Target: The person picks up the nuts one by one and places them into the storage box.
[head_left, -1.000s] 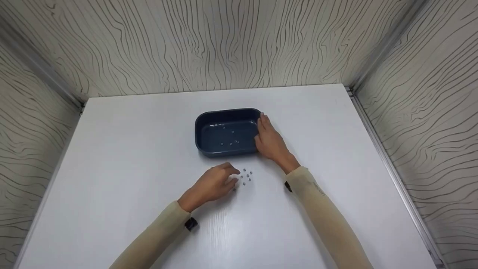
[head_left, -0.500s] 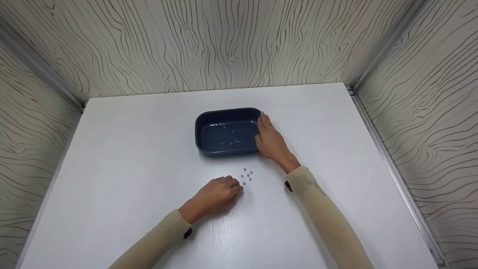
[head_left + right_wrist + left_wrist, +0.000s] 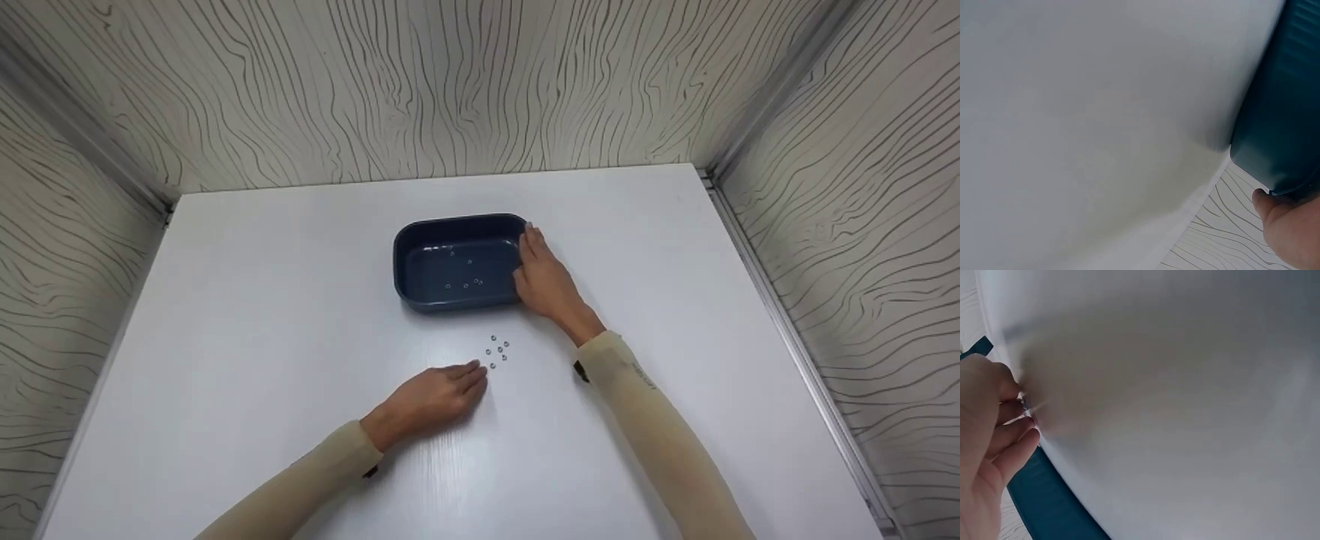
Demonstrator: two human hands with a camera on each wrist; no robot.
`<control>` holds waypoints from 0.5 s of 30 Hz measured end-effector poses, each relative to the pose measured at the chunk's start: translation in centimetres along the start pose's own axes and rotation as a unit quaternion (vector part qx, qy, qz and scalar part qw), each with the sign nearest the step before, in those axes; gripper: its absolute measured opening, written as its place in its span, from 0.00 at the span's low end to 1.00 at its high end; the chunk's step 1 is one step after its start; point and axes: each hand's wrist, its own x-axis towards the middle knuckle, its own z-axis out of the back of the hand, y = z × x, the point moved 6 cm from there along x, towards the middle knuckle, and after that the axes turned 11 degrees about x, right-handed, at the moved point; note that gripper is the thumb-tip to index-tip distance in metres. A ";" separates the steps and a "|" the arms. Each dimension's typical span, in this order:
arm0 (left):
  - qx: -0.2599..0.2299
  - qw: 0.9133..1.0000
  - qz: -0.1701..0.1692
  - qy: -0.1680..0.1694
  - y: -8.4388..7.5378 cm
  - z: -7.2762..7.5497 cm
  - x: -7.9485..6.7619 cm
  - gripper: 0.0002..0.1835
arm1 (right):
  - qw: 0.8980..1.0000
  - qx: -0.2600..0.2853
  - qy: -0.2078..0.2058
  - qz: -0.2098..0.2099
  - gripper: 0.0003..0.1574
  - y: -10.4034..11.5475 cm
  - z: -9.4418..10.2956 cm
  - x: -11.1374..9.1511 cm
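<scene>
In the head view my left hand (image 3: pixel 431 397) is low over the white table, fingers bunched and fingertips right at the edge of a cluster of small metal nuts (image 3: pixel 500 349). Bluish shiny specks (image 3: pixel 1025 405) show between thumb and fingers in the left wrist view; I cannot tell whether the hand pinches one. A dark blue rectangular tray (image 3: pixel 450 306) stands behind the cluster, with several nuts (image 3: pixel 466 286) on its floor. My right hand (image 3: pixel 550 285) holds the tray's right end, thumb at the rim and fingers along the side.
The white table (image 3: pixel 262 300) backs onto a wood-grain patterned wall (image 3: pixel 450 90), with similar walls at left and right. Metal rails (image 3: pixel 787 322) run along the side edges. Sleeves cover both forearms, each with a dark wrist device (image 3: pixel 581 370) beneath.
My left hand has dropped back slightly toward the front from the cluster, and its fingers have drawn together. The nut formerly in front of its thumb is now out of sight. The right hand stays on the tray.
</scene>
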 end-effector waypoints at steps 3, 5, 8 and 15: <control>0.033 0.999 -0.023 0.004 -0.1 0.1 0.0 0.22 | 1.000 0.002 0.001 0.000 0.39 0.0 0.0 0.1; 0.047 0.998 -0.037 0.009 -0.1 0.2 0.1 0.21 | 1.000 0.004 -0.001 0.000 0.39 0.0 0.0 0.1; 0.055 0.997 -0.057 0.024 0.0 0.2 0.2 0.20 | 1.000 0.007 -0.002 -0.001 0.39 0.0 0.1 0.0; 0.057 0.995 -0.072 0.023 0.0 0.4 0.7 0.17 | 1.000 0.013 -0.002 -0.004 0.40 0.0 0.1 -0.1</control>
